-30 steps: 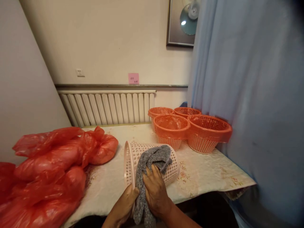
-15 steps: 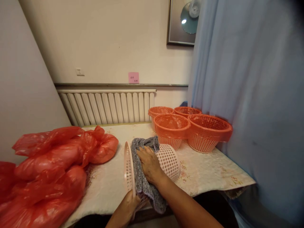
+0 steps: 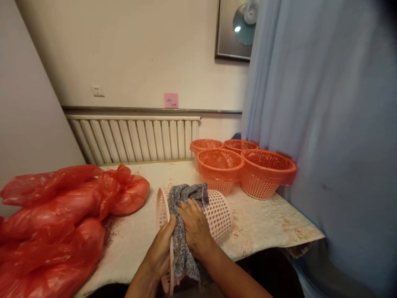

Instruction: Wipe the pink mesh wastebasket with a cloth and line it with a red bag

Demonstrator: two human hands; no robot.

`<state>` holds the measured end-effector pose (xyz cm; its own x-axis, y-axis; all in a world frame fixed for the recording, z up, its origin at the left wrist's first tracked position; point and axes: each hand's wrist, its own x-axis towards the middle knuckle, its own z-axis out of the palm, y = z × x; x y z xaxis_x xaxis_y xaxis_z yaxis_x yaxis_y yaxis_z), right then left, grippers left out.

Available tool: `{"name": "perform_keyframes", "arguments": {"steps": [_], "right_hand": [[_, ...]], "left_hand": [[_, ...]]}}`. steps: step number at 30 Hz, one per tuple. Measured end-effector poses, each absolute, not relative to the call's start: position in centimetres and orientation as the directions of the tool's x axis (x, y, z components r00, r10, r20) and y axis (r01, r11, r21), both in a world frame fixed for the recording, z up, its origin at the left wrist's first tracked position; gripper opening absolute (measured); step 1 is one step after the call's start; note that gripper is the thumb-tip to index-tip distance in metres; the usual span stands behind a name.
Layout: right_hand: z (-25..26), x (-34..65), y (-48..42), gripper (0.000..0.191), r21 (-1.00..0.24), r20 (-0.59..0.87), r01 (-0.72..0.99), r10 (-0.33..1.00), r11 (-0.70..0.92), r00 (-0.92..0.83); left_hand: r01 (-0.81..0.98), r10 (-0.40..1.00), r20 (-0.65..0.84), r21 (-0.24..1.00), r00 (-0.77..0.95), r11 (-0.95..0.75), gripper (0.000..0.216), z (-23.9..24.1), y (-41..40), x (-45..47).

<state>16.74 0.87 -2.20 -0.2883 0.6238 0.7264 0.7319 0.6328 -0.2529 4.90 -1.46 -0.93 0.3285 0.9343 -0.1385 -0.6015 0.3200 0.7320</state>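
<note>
A pale pink perforated plastic basket (image 3: 220,213) lies on its side at the table's front edge, its mouth facing me. My left hand (image 3: 159,252) is closed round its rim on the near left. My right hand (image 3: 194,227) presses a grey knitted cloth (image 3: 182,198) against the basket's outer wall, fingers curled over the cloth. The cloth drapes over the top of the basket and hangs down past the rim toward me.
A heap of red plastic bags (image 3: 62,219) fills the table's left side. Several orange baskets lined with red bags (image 3: 266,171) stand at the back right. A blue curtain (image 3: 325,136) hangs on the right. A white radiator (image 3: 133,138) runs along the wall behind the table (image 3: 266,225).
My left hand has climbed from the basket's lower rim up onto its side. My right hand slid the cloth from the basket's middle toward the rim, and the view shifted slightly right.
</note>
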Motion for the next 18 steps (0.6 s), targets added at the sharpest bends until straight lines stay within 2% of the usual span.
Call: {"name": "perform_keyframes", "arguments": {"steps": [8,14,18], "right_hand": [[-2.6,18.3,0.7,0.044,-0.281,0.692,0.734,0.661,0.618,-0.291],[-5.5,24.2,3.9,0.044,-0.386,0.695,0.8,0.715,0.46,-0.075],[-7.8,28.4,4.6,0.045,-0.407,0.728,0.796,0.685,0.449,-0.015]], "left_hand": [[-0.572,0.938,-0.188,0.752,0.291,0.328,0.049,-1.4,-1.8,4.7],[-0.574,0.929,-0.176,0.744,0.326,0.342,0.048,-1.4,-2.1,4.7],[-0.571,0.932,-0.148,0.755,0.33,0.322,0.051,-1.8,-2.1,4.6]]}}
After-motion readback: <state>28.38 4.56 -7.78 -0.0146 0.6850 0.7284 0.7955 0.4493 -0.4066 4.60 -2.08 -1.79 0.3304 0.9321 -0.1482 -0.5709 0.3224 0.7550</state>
